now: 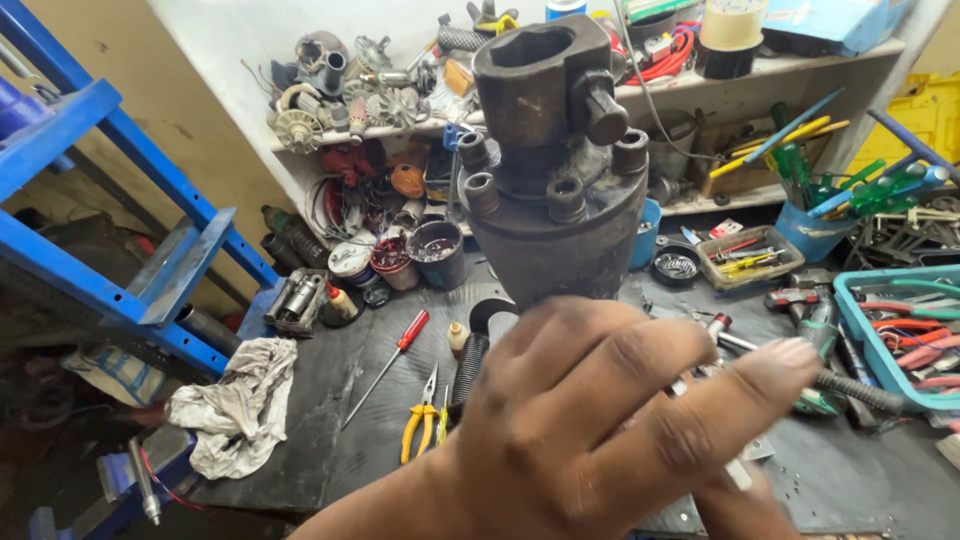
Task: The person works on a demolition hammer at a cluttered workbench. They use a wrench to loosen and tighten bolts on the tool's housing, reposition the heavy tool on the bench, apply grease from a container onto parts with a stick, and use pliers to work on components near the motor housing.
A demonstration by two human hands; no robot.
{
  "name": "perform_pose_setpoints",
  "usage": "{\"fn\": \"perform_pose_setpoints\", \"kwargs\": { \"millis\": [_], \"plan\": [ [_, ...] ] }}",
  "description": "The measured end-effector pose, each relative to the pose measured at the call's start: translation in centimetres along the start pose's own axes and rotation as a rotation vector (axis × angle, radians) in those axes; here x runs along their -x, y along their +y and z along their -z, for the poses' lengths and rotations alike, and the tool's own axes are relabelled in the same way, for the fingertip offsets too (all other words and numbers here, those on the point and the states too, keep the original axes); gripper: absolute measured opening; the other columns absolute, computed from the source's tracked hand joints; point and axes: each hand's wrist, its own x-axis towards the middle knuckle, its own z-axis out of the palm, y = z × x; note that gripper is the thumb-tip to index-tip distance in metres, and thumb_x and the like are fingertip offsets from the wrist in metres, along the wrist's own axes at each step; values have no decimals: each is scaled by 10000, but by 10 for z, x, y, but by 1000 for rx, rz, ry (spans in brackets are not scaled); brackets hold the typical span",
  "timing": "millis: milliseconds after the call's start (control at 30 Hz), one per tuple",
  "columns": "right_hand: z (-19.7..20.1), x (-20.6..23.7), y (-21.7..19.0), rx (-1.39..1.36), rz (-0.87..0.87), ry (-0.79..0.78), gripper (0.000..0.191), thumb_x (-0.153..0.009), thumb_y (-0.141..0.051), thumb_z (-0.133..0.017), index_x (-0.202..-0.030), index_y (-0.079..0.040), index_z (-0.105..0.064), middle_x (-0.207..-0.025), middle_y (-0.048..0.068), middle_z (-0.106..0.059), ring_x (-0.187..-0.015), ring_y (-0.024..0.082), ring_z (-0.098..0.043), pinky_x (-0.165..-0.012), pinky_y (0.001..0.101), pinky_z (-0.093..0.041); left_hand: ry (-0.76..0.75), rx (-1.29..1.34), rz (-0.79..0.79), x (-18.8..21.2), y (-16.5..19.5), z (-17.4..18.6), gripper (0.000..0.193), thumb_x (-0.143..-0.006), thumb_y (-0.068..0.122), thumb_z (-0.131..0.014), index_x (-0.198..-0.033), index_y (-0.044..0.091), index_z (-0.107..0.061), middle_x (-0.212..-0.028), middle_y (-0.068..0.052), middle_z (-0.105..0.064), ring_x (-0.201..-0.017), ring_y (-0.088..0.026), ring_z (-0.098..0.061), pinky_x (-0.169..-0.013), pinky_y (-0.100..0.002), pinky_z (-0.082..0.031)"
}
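Note:
My left hand (600, 420) rises from the bottom middle of the view with its back toward me and its fingers stretched to the right. It holds up a dark, greasy metal tool housing (560, 150) with a hexagonal socket on top, a side stub and several bolt holes. The housing's lower end is hidden behind my fingers, which look blurred. My right hand is not in view.
On the black workbench (330, 400) lie a red screwdriver (395, 355), yellow pliers (420, 425) and a dirty rag (235, 405). A teal tray of pliers (900, 320) sits right. Shelves with motor parts (370, 100) stand behind; a blue metal rack (130, 250) stands left.

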Motion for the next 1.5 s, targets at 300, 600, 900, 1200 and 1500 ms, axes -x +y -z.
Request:
{"fn": "perform_pose_setpoints", "kwargs": {
  "millis": [300,600,900,1200,1500],
  "plan": [
    [4,9,-4,296,38,-59,799,-673,-374,-882,-1373,-141,-575,-1452,126,-532,-1454,361,-368,-1196,454,-305,228,955,426,10,13,-36,398,-1124,444,-436,-1159,58,-523,-1024,-161,-669,-942,-225,-702,-900,-372,-603],
    [24,22,6,425,142,50,1148,-558,-423,-926,-1496,-21,-400,-1519,226,-465,-1471,385,-385,-1186,500,-288,-97,1495,889,-24,9,-19,556,-1153,441,-435,-1385,-60,-498,-626,-33,-512,-573,-57,-480,-596,-253,-375],
    [28,29,4,364,-13,-22,1118,-572,-454,-911,-1489,-35,-427,-1470,179,-545,-1414,316,-500,-1155,427,-382,-540,213,320,-71,12,-9,533,-1141,391,-417,-1307,-45,-676,-556,34,-419,-531,-44,-372,-528,-211,-321],
    [23,28,3,321,126,-36,1106,-592,-445,-913,-1483,-8,-425,-1473,203,-529,-1413,348,-489,-1164,444,-374,-18,-201,-541,-39,-14,-45,521,-1145,355,-399,-1312,-66,-657,-570,40,-424,-533,-38,-372,-535,-208,-322],
    [24,20,-6,459,199,70,1123,-577,-450,-934,-1465,14,-426,-1454,231,-518,-1389,385,-487,-1157,466,-375,89,327,270,-12,15,-56,508,-1148,319,-382,-1317,-87,-637,-584,46,-428,-534,-33,-373,-542,-204,-323]
  ]
}}
